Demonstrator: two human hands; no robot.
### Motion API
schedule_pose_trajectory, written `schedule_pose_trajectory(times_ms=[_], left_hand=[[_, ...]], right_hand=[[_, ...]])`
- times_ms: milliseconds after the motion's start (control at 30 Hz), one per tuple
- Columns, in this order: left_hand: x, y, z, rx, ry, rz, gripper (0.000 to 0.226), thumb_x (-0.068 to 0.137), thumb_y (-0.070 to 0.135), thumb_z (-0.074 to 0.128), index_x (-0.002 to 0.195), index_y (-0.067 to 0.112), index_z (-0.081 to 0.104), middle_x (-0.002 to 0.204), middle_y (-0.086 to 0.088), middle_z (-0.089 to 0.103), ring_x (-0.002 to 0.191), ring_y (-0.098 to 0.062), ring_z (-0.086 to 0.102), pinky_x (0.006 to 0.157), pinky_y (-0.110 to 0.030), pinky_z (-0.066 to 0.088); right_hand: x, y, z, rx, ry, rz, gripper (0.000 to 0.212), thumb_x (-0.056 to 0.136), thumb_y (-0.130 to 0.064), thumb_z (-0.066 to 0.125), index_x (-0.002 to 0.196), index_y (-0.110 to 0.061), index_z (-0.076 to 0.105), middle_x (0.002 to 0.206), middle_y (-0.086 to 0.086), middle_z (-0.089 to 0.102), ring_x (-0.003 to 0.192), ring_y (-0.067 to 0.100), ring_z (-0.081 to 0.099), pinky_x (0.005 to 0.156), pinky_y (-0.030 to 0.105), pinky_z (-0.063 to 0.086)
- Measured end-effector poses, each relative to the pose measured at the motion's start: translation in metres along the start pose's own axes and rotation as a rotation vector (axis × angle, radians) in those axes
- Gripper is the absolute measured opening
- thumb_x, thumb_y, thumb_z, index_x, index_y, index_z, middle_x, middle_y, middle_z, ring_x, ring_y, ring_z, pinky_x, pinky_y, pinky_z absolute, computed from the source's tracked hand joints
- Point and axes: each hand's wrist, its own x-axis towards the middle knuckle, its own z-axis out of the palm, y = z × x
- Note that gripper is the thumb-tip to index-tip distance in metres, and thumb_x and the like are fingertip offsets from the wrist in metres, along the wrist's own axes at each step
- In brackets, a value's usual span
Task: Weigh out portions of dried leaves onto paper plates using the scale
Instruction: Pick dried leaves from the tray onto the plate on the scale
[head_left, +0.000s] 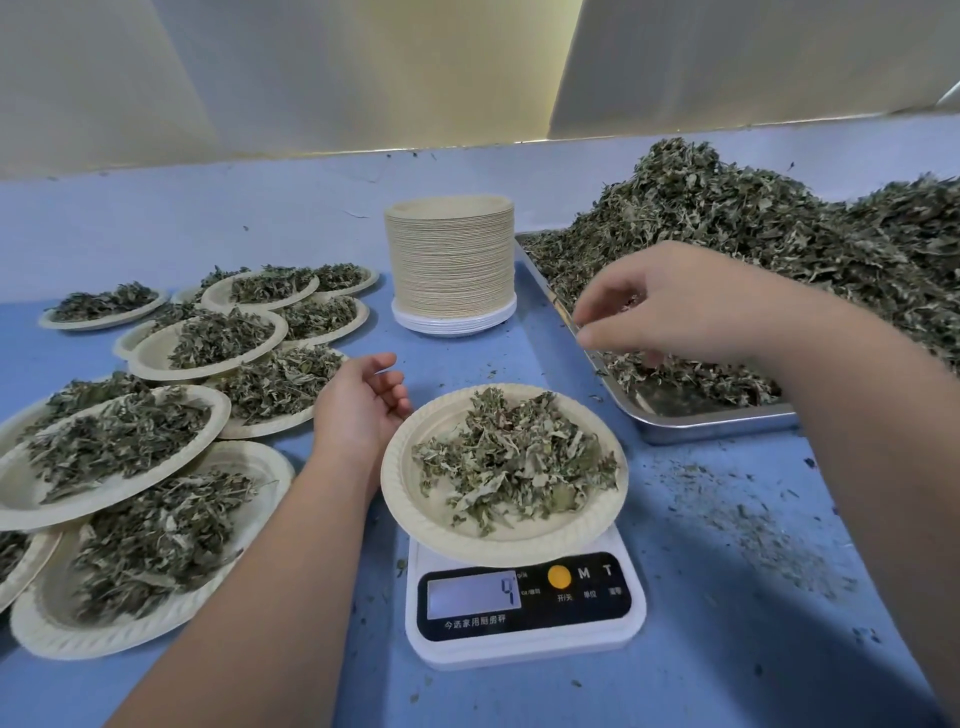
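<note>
Two bare forearms reach in from the bottom edge over a blue table (727, 649). Between them sits a white scale (524, 639), its grey display showing a single digit that looks like a 4, next to an orange button. A paper plate (415, 514) rests on the scale, holding a loose mound of dried leaves (514, 462).

The left hand (358, 410) sits just beside the plate's left rim, palm turned toward it and fingers loosely curled around nothing. Whether the fingertips touch the rim cannot be told.

The right hand (691, 306) hovers over the near end of a metal tray (717, 421) to the right of the scale, fingers bent downward toward the leaves. Motion blur hides whether they pinch any.

The tray carries a tall heap (779, 244) of the same leaves, which spills toward the back wall. Leaf crumbs (753, 530) dust the table in front of the tray.

Behind the scale, just left of the tray's far corner, stands a tall stack of plates (451, 260), tan ones sitting on a few white ones.

To the left, filled plates (218, 410) cover the table in overlapping layers, each with its own portion of leaves.
</note>
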Motion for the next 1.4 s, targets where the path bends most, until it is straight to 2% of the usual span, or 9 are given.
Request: schedule_pose_trajectory(times_ms=[167,267,333,633,833,967,1167,1267,1400], left_hand=[[0.001,0.000,0.000,0.009,0.007,0.012,0.019,0.094,0.011,0.045,0.083,0.004,0.059,0.058,-0.003,0.051,0.044,-0.013,0.043,0.041,-0.018,0.038],[0.001,0.000,-0.001,0.010,0.008,0.014,0.020,0.095,0.011,0.044,0.084,0.004,0.059,0.057,-0.003,0.051,0.043,-0.012,0.044,0.041,-0.018,0.038],[0.001,0.000,-0.001,0.011,0.006,0.012,0.020,0.095,0.012,0.044,0.084,0.005,0.059,0.057,-0.003,0.051,0.044,-0.013,0.044,0.041,-0.017,0.038],[-0.002,0.001,0.001,0.019,0.020,0.000,0.019,0.094,0.011,0.045,0.083,0.004,0.060,0.059,-0.004,0.051,0.045,-0.013,0.043,0.041,-0.018,0.037],[-0.005,0.003,0.000,0.071,0.019,-0.019,0.018,0.094,0.013,0.046,0.084,0.007,0.060,0.060,-0.002,0.052,0.046,-0.013,0.045,0.042,-0.018,0.039],[-0.007,0.016,0.001,0.429,-0.044,-0.025,0.017,0.093,0.018,0.049,0.089,0.012,0.064,0.076,-0.002,0.059,0.057,-0.017,0.050,0.054,-0.027,0.041],[-0.024,0.064,0.011,1.257,-0.243,-0.052,0.027,0.093,0.036,0.052,0.098,0.013,0.066,0.081,-0.005,0.065,0.050,-0.017,0.059,0.044,-0.023,0.042],[-0.035,0.077,0.012,1.490,-0.255,-0.197,0.037,0.095,0.047,0.049,0.103,0.013,0.061,0.078,-0.008,0.072,0.049,-0.021,0.064,0.043,-0.022,0.046],[-0.047,0.086,0.011,1.559,-0.295,-0.360,0.040,0.096,0.048,0.049,0.109,0.011,0.057,0.081,-0.015,0.075,0.057,-0.025,0.070,0.044,-0.024,0.051]], right_hand=[[0.015,0.058,0.019,-0.300,0.072,0.223,0.040,0.084,-0.035,0.068,0.121,-0.023,0.061,0.124,0.002,0.061,0.101,0.020,0.059,0.085,0.028,0.046],[0.017,0.078,0.035,-0.319,-0.051,0.258,0.061,0.085,-0.033,0.067,0.140,-0.020,0.045,0.134,0.013,0.053,0.097,0.023,0.061,0.080,0.029,0.049],[0.018,0.081,0.040,-0.285,-0.086,0.230,0.067,0.084,-0.030,0.068,0.144,-0.018,0.040,0.139,0.012,0.050,0.107,0.025,0.059,0.090,0.034,0.047],[0.020,0.080,0.043,-0.340,-0.016,0.226,0.043,0.073,-0.025,0.075,0.115,-0.028,0.066,0.102,0.004,0.069,0.084,0.022,0.064,0.078,0.034,0.053],[0.020,0.072,0.039,-0.291,0.151,0.195,0.017,0.085,-0.028,0.064,0.101,-0.025,0.071,0.088,-0.003,0.067,0.071,0.017,0.062,0.066,0.027,0.050],[0.019,0.047,0.025,-0.190,0.202,0.154,0.021,0.086,-0.016,0.054,0.082,-0.029,0.070,0.067,-0.012,0.063,0.049,0.009,0.055,0.045,0.019,0.039],[0.007,0.014,0.014,-0.084,-0.166,0.170,0.021,0.082,-0.006,0.053,0.083,-0.021,0.068,0.050,-0.001,0.065,0.036,0.010,0.053,0.041,0.021,0.041],[0.004,0.007,0.018,-0.078,-0.278,0.217,0.018,0.087,-0.008,0.049,0.094,-0.010,0.065,0.061,0.006,0.070,0.038,0.016,0.056,0.038,0.020,0.041],[0.002,0.003,0.025,-0.097,-0.432,0.322,0.022,0.094,-0.017,0.048,0.106,-0.003,0.059,0.071,0.011,0.074,0.045,0.021,0.061,0.036,0.021,0.042]])
